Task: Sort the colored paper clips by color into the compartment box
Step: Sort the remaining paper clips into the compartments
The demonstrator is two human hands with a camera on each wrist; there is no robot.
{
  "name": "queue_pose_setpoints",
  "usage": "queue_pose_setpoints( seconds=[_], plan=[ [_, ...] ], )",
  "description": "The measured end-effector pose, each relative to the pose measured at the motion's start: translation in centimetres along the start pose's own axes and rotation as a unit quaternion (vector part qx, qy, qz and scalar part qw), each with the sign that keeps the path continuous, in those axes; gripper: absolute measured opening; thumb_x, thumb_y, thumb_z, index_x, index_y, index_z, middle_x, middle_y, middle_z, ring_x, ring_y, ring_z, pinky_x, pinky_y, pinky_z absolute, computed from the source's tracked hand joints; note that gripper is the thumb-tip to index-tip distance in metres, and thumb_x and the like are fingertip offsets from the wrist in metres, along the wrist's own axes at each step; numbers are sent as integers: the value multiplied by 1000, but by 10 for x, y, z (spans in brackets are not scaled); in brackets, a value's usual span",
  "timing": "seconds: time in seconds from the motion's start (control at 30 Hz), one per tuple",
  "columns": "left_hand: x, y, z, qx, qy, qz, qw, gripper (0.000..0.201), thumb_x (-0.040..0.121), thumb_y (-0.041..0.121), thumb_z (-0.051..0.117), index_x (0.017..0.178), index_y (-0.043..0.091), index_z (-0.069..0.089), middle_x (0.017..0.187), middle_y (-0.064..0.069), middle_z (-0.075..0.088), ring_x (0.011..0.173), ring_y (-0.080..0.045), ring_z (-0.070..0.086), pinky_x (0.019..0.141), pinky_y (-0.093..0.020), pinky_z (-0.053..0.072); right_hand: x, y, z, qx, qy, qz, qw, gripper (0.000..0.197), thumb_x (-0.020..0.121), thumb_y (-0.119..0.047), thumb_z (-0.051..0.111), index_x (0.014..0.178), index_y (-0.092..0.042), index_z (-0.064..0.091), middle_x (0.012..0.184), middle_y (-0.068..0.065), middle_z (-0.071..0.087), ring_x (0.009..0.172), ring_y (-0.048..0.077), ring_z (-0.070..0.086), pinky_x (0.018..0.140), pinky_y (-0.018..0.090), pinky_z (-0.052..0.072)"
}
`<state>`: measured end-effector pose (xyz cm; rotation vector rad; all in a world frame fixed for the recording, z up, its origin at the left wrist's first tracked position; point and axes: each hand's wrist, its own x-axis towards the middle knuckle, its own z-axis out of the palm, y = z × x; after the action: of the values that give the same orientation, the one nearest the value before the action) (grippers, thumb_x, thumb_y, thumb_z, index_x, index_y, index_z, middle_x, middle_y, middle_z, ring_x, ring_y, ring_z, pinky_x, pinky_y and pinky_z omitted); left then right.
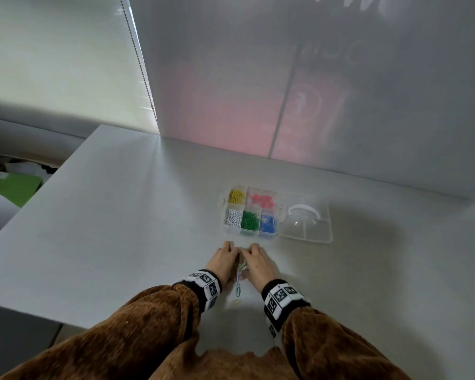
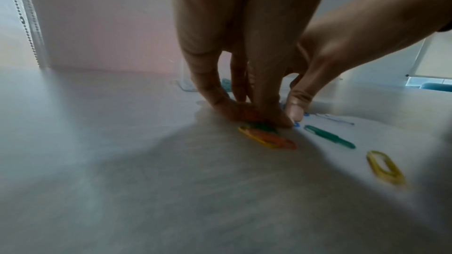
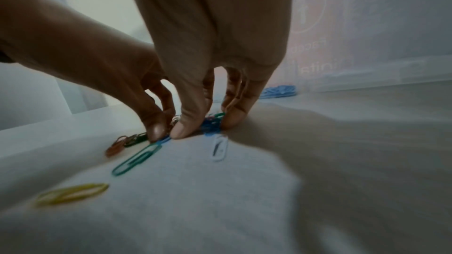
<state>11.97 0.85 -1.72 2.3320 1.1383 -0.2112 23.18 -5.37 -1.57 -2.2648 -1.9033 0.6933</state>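
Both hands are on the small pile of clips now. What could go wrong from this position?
1. The left hand and right hand press on one tangled pile; a lift may bring up mixed colours together.
2. Loose clips, such as the yellow clip and the green clip, lie near the wrists, so a sleeve could sweep them off.
3. The white clip is pale against the table and easy to overlook.

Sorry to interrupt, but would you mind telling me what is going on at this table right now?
A person is sorting colored paper clips into a clear compartment box, which already holds yellow, red, white, green and blue groups. Both hands are down on a small pile of loose clips just in front of the box: the left hand works an orange and green cluster, the right hand some blue clips. A green clip and a yellow clip lie apart nearby.
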Motion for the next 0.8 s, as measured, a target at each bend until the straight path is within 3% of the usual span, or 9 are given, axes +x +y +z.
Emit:
queue_pose_setpoints(
  seconds=[0.13,0.23,0.4,0.47,0.53,0.6,0.67,0.73,0.8],
  plan=[
    [-3,-7,5,-15,-2,21,1000,30,86,11,57,116,7,55,113,-13,51,101,-30,55,87,-31,40,-10,-2,1,20,14,-27,999,35,84,-18,63,117,-15,51,110,5,52,101,22,51,83,28,38],
    [2,-10,0,-11,-28,33,999,29,82,13,64,110,6,59,110,-13,55,99,-29,56,83,-29,38,-11,-3,-6,16,5,-48,999,30,86,-17,60,114,-11,53,108,7,56,99,23,53,80,28,37],
    [6,-8,-10,-18,-48,54,997,20,85,9,59,103,2,64,110,-12,62,100,-27,57,84,-25,38,-9,-2,-15,30,-27,-38,998,18,86,-13,59,102,-6,60,101,11,61,93,26,57,75,27,38],
    [7,-12,-14,-61,-64,33,996,18,84,11,62,100,4,66,104,-10,65,98,-25,60,85,-23,41,-7,0,-19,127,-38,13,991,9,84,-6,62,92,-1,62,89,12,62,80,23,61,69,25,48],
    [8,-18,-20,-154,-100,2,983,7,84,11,65,91,12,65,93,-7,66,92,-23,63,89,-27,48,-7,4,-25,260,-55,54,962,5,82,2,62,85,-2,61,74,8,59,59,11,63,58,19,54],
    [6,-23,-25,-313,-151,-12,938,9,87,3,61,86,12,61,89,-9,64,83,-18,65,88,-32,52,-9,8,-35,361,-52,78,928,9,81,4,64,81,-4,59,70,7,58,50,5,62,54,16,54],
    [1,-21,-31,-487,-185,-26,853,19,90,-10,47,89,6,58,88,-11,62,74,-11,66,79,-26,55,-12,9,-47,447,-39,74,890,9,80,4,65,79,-3,60,73,9,59,57,10,62,58,18,54],
    [-2,-16,-42,-598,-223,-41,769,26,90,-15,34,97,0,55,93,-15,60,82,-16,65,75,-23,55,-15,7,-60,501,-20,57,863,6,80,2,67,82,0,62,76,10,61,65,15,63,63,21,55],
    [-2,-11,-51,-664,-247,-56,704,29,90,-7,28,101,0,53,98,-19,59,92,-24,62,76,-26,55,-18,3,-70,505,9,40,862,7,79,-4,69,84,-3,64,78,10,65,71,18,64,68,24,56]
  ],
)
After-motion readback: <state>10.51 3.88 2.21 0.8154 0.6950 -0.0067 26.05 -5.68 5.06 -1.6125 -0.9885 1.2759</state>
